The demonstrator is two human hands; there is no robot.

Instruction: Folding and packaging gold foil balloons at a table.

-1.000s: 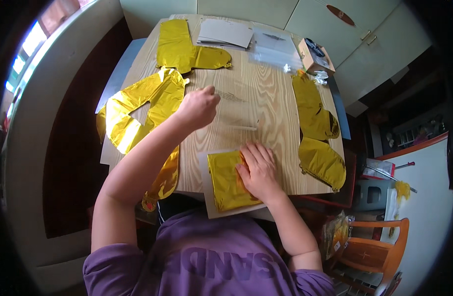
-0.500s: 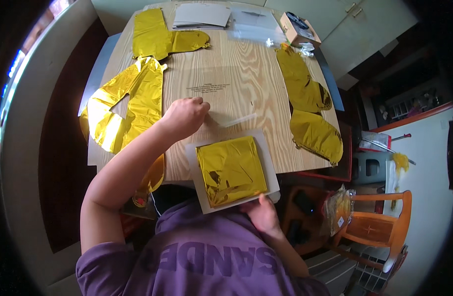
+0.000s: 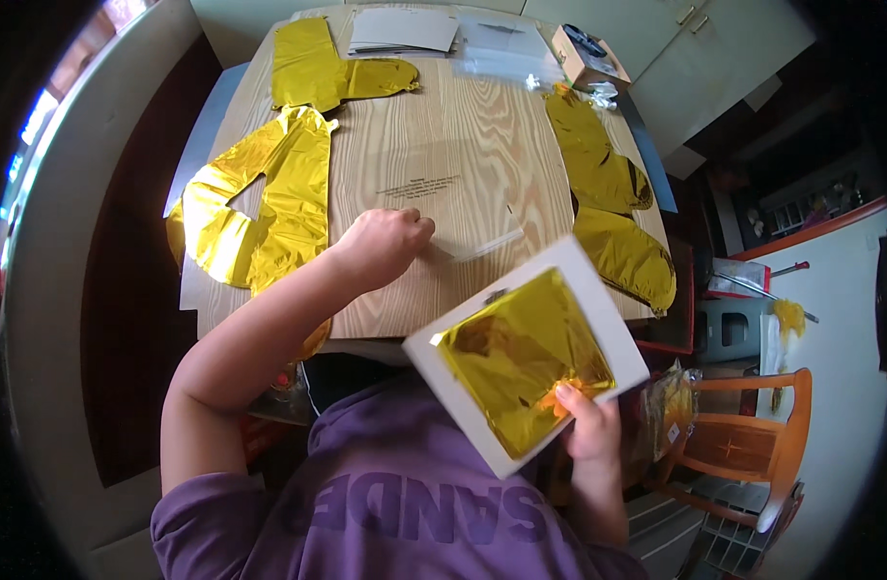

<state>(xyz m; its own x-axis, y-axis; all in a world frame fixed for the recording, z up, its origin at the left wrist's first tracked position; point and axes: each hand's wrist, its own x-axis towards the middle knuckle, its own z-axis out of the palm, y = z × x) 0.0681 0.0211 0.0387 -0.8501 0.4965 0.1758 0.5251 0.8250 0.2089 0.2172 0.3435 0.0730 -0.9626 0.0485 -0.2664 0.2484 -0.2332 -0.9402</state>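
Note:
My right hand point(image 3: 591, 423) grips the lower right edge of a white card point(image 3: 603, 314) with its thumb on top. On the card lies a folded gold foil balloon point(image 3: 511, 353), which the thumb presses down. The card is tilted and hangs over the table's near edge. A clear plastic bag point(image 3: 451, 217) with small dark print lies flat on the table. At the bag's near left edge my left hand point(image 3: 384, 246) is closed, fingers pinching the film.
Unfolded gold foil balloons cover the left side point(image 3: 279, 203) and right side point(image 3: 603, 155) of the wooden table point(image 3: 501, 126). White cards point(image 3: 402, 29), clear bags point(image 3: 501, 58) and a small box point(image 3: 586, 58) stand at the far edge. A wooden chair point(image 3: 729, 435) is at right.
The card with the folded balloon has swung to the right and turned askew. My right thumb now presses on the foil. My left hand has shifted slightly right and nearer.

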